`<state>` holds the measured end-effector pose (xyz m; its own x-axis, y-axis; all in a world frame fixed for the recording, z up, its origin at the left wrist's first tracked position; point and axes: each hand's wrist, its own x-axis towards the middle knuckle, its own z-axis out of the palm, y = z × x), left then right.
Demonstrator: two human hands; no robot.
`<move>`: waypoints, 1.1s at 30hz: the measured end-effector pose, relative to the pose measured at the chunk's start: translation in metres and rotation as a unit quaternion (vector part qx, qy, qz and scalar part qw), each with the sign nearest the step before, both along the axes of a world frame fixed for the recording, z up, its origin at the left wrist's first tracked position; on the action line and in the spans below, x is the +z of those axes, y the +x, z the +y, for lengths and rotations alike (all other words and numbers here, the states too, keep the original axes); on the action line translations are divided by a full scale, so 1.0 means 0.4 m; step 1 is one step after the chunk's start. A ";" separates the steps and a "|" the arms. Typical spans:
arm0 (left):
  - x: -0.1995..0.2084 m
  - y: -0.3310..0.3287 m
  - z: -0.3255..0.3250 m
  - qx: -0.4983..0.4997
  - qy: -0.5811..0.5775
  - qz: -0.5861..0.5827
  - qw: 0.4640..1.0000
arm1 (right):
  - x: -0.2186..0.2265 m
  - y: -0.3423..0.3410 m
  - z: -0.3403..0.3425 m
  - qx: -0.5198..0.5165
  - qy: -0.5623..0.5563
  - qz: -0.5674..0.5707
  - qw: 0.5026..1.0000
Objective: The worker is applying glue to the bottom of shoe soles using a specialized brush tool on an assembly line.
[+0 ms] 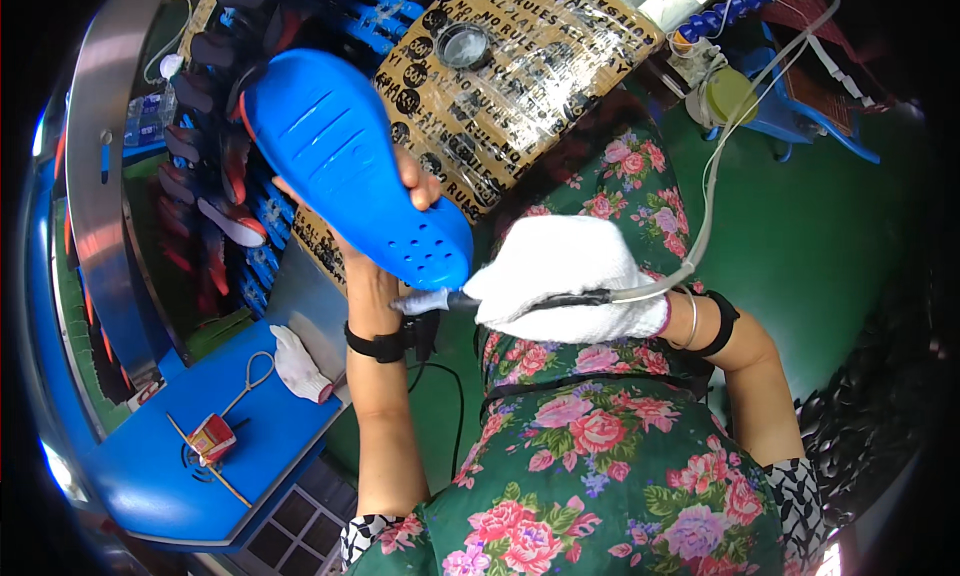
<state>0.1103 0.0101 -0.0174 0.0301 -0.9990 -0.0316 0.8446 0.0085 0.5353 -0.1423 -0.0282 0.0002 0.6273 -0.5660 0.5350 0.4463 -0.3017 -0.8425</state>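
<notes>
Here, insole (pixel 325 141) by taped cardboard (pixel 560 66), green floor (pixel 830 236).

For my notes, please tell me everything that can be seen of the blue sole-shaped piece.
The blue sole-shaped piece looks like smooth, slightly glossy moulded plastic or foam. Crosswise lines mark its broad end, small dark holes its narrow end. The bare left hand holds it around the middle, broad end toward the picture's upper left. The gloved right hand is close to its narrow end; contact is unclear.

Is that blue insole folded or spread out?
Spread out: the blue insole in the left hand shows its lined wide end and holed narrow end, no fold.
</notes>
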 end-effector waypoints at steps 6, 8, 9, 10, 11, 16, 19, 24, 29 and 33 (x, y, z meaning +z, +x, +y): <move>0.018 0.013 -0.032 -0.102 0.032 0.005 0.994 | -0.019 0.003 0.033 -0.071 -0.239 0.057 0.967; 0.010 0.024 -0.044 -0.167 0.062 -0.009 0.984 | -0.018 0.004 0.047 -0.022 -0.242 0.089 0.966; 0.010 0.025 -0.048 -0.198 0.037 0.023 0.979 | -0.018 0.006 0.039 0.007 -0.196 0.060 0.979; 0.011 0.026 -0.054 -0.191 0.040 0.026 0.980 | -0.016 0.007 0.022 0.015 -0.192 0.060 0.979; 0.009 0.028 -0.057 -0.209 0.064 0.032 0.975 | -0.004 0.008 0.001 0.042 -0.165 0.031 0.985; 0.022 0.021 -0.072 -0.243 0.168 -0.034 0.955 | -0.010 0.012 0.003 -0.037 -0.304 0.064 0.950; 0.014 0.041 -0.088 -0.210 0.184 -0.235 0.931 | 0.015 0.015 0.016 0.024 -0.315 0.104 0.943; 0.018 0.027 -0.074 -0.210 0.203 -0.301 0.908 | 0.019 0.025 -0.024 0.027 -0.239 0.071 0.968; 0.011 0.026 -0.091 -0.229 0.227 -0.315 0.893 | 0.020 0.019 -0.007 0.067 -0.254 0.135 0.955; -0.003 0.055 -0.080 -0.257 0.228 -0.257 0.903 | 0.030 0.033 -0.043 -0.001 -0.150 0.103 0.983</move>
<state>0.1323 -0.0219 -0.0186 -0.3066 -0.7721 -0.5566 0.3139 -0.6341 0.7067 -0.1290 -0.0452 0.0121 0.7380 -0.4038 0.5407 0.2750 -0.5517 -0.7874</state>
